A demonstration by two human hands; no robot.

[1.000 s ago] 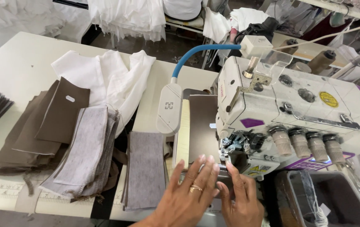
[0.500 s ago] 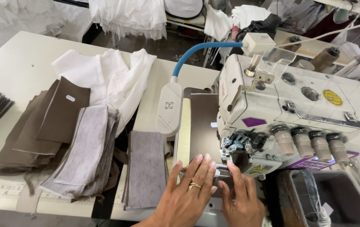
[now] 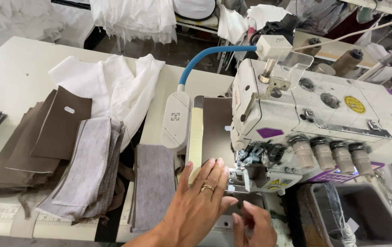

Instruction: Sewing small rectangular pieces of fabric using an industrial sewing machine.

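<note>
Right hand (image 3: 253, 224): nearest to me, at the near edge of the bench, just below the machine's needle area. Fingers curled loosely; I cannot tell whether they pinch anything.
Left hand (image 3: 200, 201): open, fingers together and flat, palm down on the brown fabric piece (image 3: 216, 132) close beside the presser foot. A ring shows on one finger.
Brown fabric piece: lies flat on the machine bed, running from under my left hand away from me along the left side of the machine head.
Sewing machine (image 3: 314, 114): white overlock type, on the right part of the bench; four tension knobs along its front face, thread cones behind it.
Waste bin (image 3: 360, 215): dark, open, at the near right corner below the machine.
Grey fabric strip (image 3: 152, 185): single stack lying flat just left of my left hand, near the front edge.
Grey stitched pieces (image 3: 88, 167): fanned pile further left, overlapping the brown stack.
Brown cut pieces (image 3: 36, 142): layered stack toward the left edge of the bench.
Lamp (image 3: 176, 119): white head on a blue flexible arm, sitting between the piles and the machine.
White cloth (image 3: 113, 87): crumpled heap beyond the piles, mid-bench.
Far side: more white fabric hangs past the far edge of the bench.
</note>
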